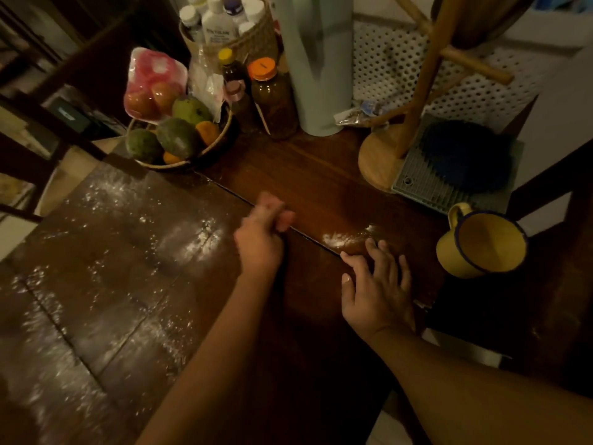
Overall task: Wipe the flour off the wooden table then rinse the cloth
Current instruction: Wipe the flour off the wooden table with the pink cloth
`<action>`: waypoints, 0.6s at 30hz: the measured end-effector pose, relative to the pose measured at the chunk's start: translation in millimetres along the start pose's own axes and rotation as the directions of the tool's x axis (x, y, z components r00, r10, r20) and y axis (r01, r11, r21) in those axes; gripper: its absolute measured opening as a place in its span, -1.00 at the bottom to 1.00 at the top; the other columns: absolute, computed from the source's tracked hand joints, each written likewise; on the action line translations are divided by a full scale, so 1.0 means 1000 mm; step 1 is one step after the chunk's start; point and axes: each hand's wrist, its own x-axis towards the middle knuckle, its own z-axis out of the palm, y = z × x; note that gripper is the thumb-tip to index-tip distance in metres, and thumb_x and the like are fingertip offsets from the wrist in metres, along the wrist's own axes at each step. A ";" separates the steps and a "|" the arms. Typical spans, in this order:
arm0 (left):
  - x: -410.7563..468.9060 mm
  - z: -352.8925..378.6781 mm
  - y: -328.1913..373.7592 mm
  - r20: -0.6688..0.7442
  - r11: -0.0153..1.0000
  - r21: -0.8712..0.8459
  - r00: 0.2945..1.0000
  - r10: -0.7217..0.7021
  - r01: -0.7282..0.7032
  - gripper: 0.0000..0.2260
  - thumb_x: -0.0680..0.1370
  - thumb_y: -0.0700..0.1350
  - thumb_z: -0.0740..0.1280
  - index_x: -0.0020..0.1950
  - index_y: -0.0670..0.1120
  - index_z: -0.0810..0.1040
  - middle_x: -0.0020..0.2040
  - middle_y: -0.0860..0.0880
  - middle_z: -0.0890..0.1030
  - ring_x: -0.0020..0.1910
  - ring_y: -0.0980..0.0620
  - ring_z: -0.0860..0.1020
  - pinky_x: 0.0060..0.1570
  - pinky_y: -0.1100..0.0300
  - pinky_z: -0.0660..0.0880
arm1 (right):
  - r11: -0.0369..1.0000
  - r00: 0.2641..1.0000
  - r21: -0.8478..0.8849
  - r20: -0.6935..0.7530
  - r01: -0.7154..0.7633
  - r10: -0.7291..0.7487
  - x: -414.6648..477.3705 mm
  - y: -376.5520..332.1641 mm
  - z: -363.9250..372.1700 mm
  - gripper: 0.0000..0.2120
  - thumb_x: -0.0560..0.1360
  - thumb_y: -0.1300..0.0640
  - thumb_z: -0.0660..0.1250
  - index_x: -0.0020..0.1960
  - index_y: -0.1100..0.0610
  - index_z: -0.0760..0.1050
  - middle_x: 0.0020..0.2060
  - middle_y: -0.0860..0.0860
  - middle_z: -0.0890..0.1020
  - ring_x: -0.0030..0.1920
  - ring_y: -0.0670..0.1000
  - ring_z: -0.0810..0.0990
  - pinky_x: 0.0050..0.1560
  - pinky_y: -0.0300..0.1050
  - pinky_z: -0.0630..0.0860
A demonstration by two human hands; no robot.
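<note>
1. Flour (205, 236) lies scattered over the dark wooden table (321, 175). It is thickest from 7 to 10 o'clock, with streaks running toward the near edge at 7.
2. A smaller bright patch of flour (340, 237) sits just right of centre, against the seam between two boards.
3. The person's left hand (261, 234) is at the middle of the table, over that same seam. Its fingers are curled into a loose fist and blurred, so I cannot tell whether they touch the wood.
4. The right hand (375, 287) lies palm down toward 4 o'clock. Its fingers (383, 252) are spread and straight, with the tips just short of the small flour patch.
5. A yellow enamel mug (449, 255) with a dark blue rim stands at 3 o'clock, near the right hand but apart from it.
6. At 10 o'clock a shallow woven bowl (221, 136) holds green mangoes (178, 136), and a wrapped tray of tomatoes (150, 88) leans on them.
7. At 12 o'clock stand an orange-lidded jar (272, 101), a tall pale cylinder (316, 65) and, behind them, a wicker basket (256, 43) of white bottles (218, 24).
8. Between 1 and 2 o'clock a wooden stand (378, 162) rests on its round base, touching a grey ribbed mat (417, 184). A dark blue object (465, 155) lies on the mat.
</note>
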 end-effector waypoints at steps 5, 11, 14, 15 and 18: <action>-0.061 -0.003 0.007 0.434 0.867 -0.076 0.766 0.474 -0.493 -0.43 0.40 -0.39 0.18 0.29 0.06 0.61 0.41 0.12 0.50 0.45 0.23 0.34 0.49 0.04 0.20 | 0.996 0.891 -0.047 0.445 -0.073 0.087 0.027 -0.016 -0.054 -0.50 0.51 0.04 0.29 0.42 -0.10 0.28 0.54 0.13 0.15 0.56 0.20 0.05 0.54 0.26 0.05; -0.084 -0.023 -0.027 0.277 0.976 0.036 0.940 0.199 -0.217 -0.23 0.34 -0.53 0.27 0.26 0.27 0.52 0.37 0.13 0.50 0.45 0.11 0.36 0.53 -0.11 0.14 | 0.995 0.856 0.103 0.514 0.001 -0.054 0.009 -0.008 -0.149 -0.51 0.59 0.00 0.23 0.50 -0.12 0.27 0.42 0.00 0.38 0.43 0.09 0.31 0.33 0.10 0.42; -0.064 0.014 0.011 0.125 1.000 0.021 0.992 -0.014 0.011 -0.36 0.48 -0.43 0.24 0.35 0.23 0.50 0.43 -0.05 0.48 0.44 -0.09 0.40 0.53 -0.08 0.17 | 0.992 0.887 0.062 0.446 0.106 -0.123 -0.023 0.011 -0.184 -0.64 0.59 -0.01 0.21 0.38 -0.18 0.37 0.28 -0.08 0.47 0.34 -0.02 0.34 0.29 -0.03 0.42; -0.057 0.027 0.027 0.097 0.999 -0.005 0.994 -0.049 0.050 -0.40 0.49 -0.39 0.23 0.36 0.19 0.51 0.42 -0.07 0.50 0.40 -0.12 0.45 0.48 -0.10 0.27 | 0.991 0.878 0.023 0.460 0.135 -0.131 -0.034 0.018 -0.191 -0.68 0.59 0.00 0.19 0.32 -0.20 0.39 0.25 -0.11 0.47 0.31 -0.05 0.35 0.30 -0.05 0.39; -0.040 0.065 0.071 0.143 0.999 0.030 0.989 0.029 -0.034 -0.50 0.52 -0.33 0.23 0.38 0.08 0.51 0.43 -0.04 0.48 0.35 -0.08 0.48 0.38 -0.05 0.39 | 0.958 0.889 -0.120 0.416 0.260 -0.189 -0.061 0.030 -0.192 -0.74 0.48 -0.03 0.09 0.08 -0.18 0.48 0.10 -0.19 0.54 0.20 -0.07 0.44 0.31 -0.01 0.30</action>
